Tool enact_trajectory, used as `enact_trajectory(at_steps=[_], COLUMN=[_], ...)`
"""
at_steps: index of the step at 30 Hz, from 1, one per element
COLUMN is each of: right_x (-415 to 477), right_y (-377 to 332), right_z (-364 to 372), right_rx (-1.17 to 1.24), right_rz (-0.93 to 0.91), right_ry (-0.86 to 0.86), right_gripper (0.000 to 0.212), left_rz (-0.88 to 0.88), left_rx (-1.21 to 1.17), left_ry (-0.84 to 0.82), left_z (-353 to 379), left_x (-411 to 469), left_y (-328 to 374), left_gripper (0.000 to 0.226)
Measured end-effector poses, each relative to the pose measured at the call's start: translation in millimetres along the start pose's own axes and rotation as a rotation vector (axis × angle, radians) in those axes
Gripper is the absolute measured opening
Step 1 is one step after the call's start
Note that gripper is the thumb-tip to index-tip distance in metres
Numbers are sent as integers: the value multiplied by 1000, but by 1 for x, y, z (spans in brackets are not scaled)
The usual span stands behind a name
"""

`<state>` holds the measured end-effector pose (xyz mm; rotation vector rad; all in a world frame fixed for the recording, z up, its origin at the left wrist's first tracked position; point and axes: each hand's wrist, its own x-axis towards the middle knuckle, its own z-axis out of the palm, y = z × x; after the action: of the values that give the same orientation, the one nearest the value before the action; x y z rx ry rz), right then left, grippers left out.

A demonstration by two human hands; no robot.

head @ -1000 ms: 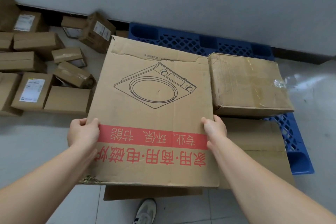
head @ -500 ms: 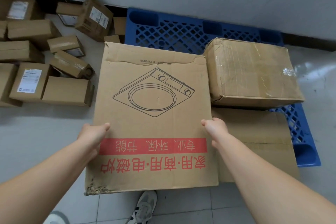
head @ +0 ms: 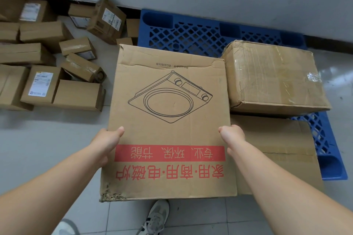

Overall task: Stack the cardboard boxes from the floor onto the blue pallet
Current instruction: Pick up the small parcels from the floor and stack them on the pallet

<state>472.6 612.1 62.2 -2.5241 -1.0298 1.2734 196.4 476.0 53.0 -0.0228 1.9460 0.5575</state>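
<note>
I hold a large flat cardboard box (head: pixel 170 120) printed with a cooker drawing and red characters, between both hands. My left hand (head: pixel 107 143) grips its left edge, thumb on top. My right hand (head: pixel 232 138) grips its right edge the same way. The box hangs over the near left part of the blue pallet (head: pixel 191 34) and the floor. On the pallet's right side sits a taped brown box (head: pixel 273 76), and a flat brown box (head: pixel 277 149) lies in front of it.
Several small cardboard boxes (head: pixel 49 66) lie scattered on the tiled floor at the left, some with white labels. A grey wall runs behind the pallet. My shoes (head: pixel 155 217) show below the held box.
The held box has drawn back toward me and lifted, uncovering more of the pallet's far grid. Both hands keep their grip on its edges.
</note>
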Motion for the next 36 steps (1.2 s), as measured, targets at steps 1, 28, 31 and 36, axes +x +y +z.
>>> enact_trajectory(at_steps=[1, 28, 31, 36], right_x=[-3, -173, -203, -249], right_y=[-3, -192, -216, -258], right_z=[1, 135, 172, 234], right_rx=[1, 150, 153, 141], right_rz=[-11, -395, -400, -422], right_ry=[7, -196, -225, -260], right_gripper=[44, 24, 22, 24], left_rz=[14, 250, 229, 225], left_rx=[11, -148, -169, -181], left_ry=[6, 81, 84, 110], left_z=[0, -182, -227, -303], left_x=[-2, -15, 0, 30], left_y=[2, 136, 142, 149], left_gripper=[59, 54, 54, 51])
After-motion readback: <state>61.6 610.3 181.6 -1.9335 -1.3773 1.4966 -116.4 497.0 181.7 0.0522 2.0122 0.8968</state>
